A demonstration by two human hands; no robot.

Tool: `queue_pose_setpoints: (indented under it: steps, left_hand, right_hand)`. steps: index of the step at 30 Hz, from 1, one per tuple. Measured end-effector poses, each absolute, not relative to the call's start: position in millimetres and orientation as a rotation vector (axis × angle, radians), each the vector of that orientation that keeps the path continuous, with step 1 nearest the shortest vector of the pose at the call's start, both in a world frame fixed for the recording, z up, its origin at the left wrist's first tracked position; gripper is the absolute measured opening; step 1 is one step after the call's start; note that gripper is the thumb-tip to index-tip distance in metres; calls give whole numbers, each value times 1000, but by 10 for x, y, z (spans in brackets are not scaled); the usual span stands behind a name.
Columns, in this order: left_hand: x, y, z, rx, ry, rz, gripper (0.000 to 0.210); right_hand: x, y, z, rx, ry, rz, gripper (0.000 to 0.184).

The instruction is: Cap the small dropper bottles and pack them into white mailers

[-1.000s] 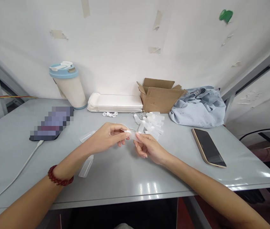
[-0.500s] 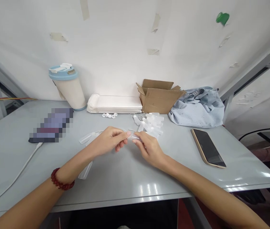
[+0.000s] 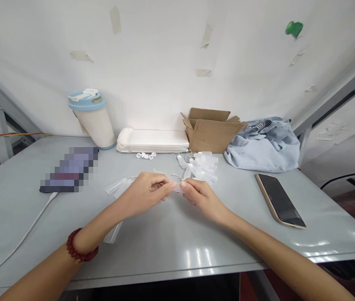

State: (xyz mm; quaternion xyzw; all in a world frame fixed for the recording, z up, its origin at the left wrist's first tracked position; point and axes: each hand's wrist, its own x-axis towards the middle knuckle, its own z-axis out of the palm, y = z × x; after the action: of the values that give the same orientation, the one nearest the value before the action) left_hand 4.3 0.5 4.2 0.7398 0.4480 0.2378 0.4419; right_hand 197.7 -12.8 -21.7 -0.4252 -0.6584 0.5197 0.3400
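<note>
Though near tubes (image 3: 204,162), fingers (image 3: 165,190) well inside table edge (image 3: 152,276).

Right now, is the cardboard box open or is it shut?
The box is open: its flaps are spread apart at the top. Its contents I cannot tell.

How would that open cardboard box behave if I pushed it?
The cardboard box would probably slide easily, as the glossy table looks smooth. Its open flaps would likely bend, being thin and standing free. Its weight is uncertain: its bottom is hidden.
</note>
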Motion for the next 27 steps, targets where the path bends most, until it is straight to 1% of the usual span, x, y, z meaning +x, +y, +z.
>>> queue_pose_setpoints:
  steps: [2,7,11,13,14,16,20,24,27]
  left_hand:
    - [44,1,37,1799,1137,551,35]
    - [48,-2,14,1744,1095,468,37]
    - [59,-8,-35,1706,1094,512,40]
    - [69,-16,-54,1686,1100,534,42]
    - [75,-22,-57,1679,1101,542,42]
    - [92,-37,-51,1683,1101,552,42]
    - [128,-69,-22,1820,1133,591,44]
    - [151,-85,-24,2036,1131,615,44]
    - [153,-96,-28,2171,1099,659,43]
  right_hand:
    - [1968,-156,-217,-1100,-1873,1033,33]
    - [1981,-183,-295,-997,-2039,601,23]
    - [1998,-155,-408,-928,-2155,249,24]
    - [1992,-161,-420,-928,-2186,233,27]
    - [1985,-170,-409,-941,-2184,296,28]
    - [1970,-194,-355,-976,-2121,550,31]
    - [1962,-203,-233,-1099,-1808,1222,39]
    - [1999,-158,-199,-1028,-1333,1944,46]
    - [2031,-128,-208,-963,-1087,2222,44]
